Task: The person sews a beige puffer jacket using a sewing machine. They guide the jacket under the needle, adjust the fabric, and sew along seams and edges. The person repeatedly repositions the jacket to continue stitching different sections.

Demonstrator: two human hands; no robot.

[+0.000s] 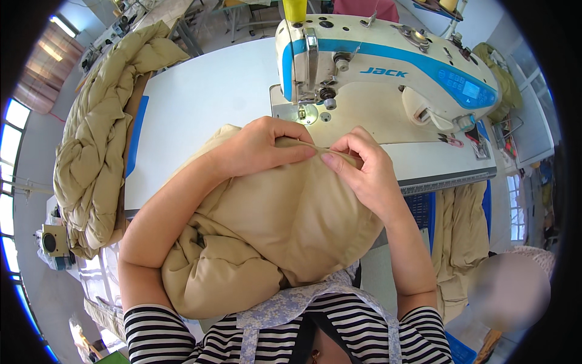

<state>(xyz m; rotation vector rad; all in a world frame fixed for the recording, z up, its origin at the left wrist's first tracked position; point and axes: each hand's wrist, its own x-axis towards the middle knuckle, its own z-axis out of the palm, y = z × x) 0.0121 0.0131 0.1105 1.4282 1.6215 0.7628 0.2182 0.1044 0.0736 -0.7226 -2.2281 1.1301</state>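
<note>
Both of my hands grip the top edge of a padded beige fabric piece, which is bunched over my lap and against the table edge. My left hand has its fingers curled over the edge, thumb pointing right. My right hand pinches the same edge just to the right, thumb on top. Just beyond them is a white and blue sewing machine, its presser foot above the needle plate. The fabric edge lies in front of the needle area, and part of it under my fingers is hidden.
The white table carries small scissors at right. A padded beige pile hangs at left. Beige pieces hang over blue crates at right, near a person's blurred head. Another machine stands far left.
</note>
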